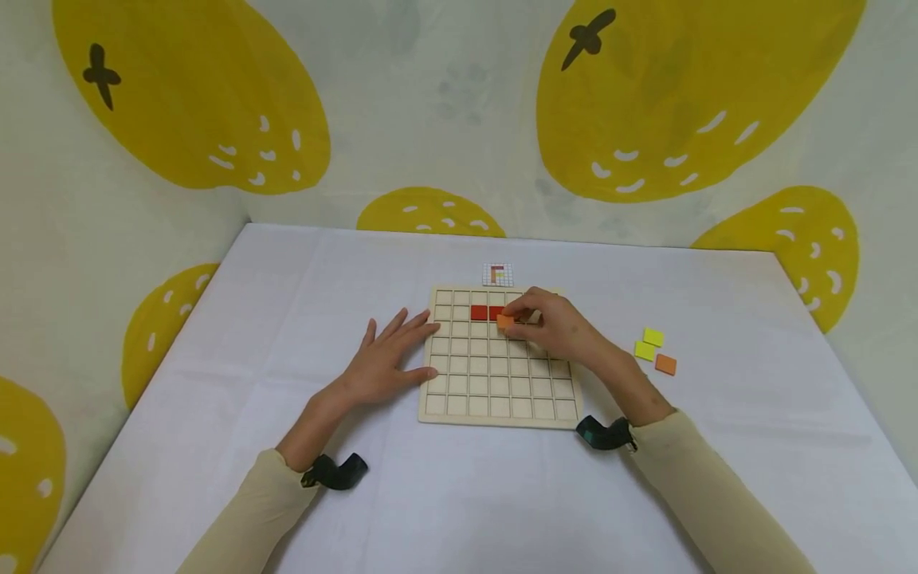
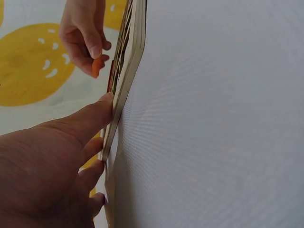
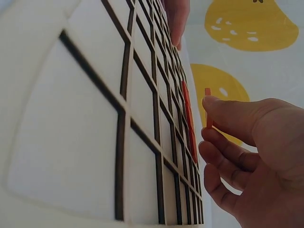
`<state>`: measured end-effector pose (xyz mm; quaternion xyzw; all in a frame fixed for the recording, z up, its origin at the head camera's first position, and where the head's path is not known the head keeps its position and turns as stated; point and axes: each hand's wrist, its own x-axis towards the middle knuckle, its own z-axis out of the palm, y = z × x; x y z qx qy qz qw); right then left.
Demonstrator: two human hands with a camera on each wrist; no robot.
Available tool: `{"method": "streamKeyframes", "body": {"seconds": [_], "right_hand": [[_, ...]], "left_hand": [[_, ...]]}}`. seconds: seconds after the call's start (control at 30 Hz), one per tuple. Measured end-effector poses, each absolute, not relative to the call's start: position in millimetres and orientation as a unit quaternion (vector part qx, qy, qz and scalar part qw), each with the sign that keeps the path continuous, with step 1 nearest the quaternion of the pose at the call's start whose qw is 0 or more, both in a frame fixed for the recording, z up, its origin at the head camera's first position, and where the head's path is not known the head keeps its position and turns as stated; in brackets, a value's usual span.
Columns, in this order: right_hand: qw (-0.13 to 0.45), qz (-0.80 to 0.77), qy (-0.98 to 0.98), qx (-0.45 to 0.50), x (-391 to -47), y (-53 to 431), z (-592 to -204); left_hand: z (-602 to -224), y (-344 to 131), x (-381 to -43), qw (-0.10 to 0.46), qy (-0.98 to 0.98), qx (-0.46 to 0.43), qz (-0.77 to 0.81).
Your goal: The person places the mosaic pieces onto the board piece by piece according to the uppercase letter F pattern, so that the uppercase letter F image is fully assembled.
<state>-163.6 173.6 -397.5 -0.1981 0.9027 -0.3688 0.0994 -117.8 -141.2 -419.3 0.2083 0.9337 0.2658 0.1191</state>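
My right hand [image 1: 562, 325] pinches an orange square tile [image 1: 505, 321] between thumb and fingers, held just over the wooden grid board [image 1: 459, 406]. In the right wrist view the tile [image 3: 208, 108] is seen edge-on, apart from the board's surface. Red tiles [image 1: 479, 312] sit side by side in cells of an upper row, partly covered by the orange tile and right hand. With fingers spread, my left hand [image 1: 383, 368] rests at the board's left edge, its thumb and fingertips touching the rim.
Two yellow tiles [image 1: 653, 337] and a loose orange tile [image 1: 665, 364] lie on the white tabletop right of the board. A small pattern card [image 1: 498, 275] with coloured squares is just behind the board. Fabric walls with yellow fruit prints border the table.
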Motion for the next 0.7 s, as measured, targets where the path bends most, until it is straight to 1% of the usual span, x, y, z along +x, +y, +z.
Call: {"method": "streamKeyframes", "body": {"seconds": [0.2, 0.7], "right_hand": [[0.088, -0.376, 0.898, -0.21, -165, 168, -400], [0.114, -0.388, 0.892, -0.2, -164, 149, -400]], "left_hand": [[-418, -141, -117, 0.12, 0.933, 0.208, 0.267], [-420, -140, -118, 0.117, 0.934, 0.208, 0.266]]}}
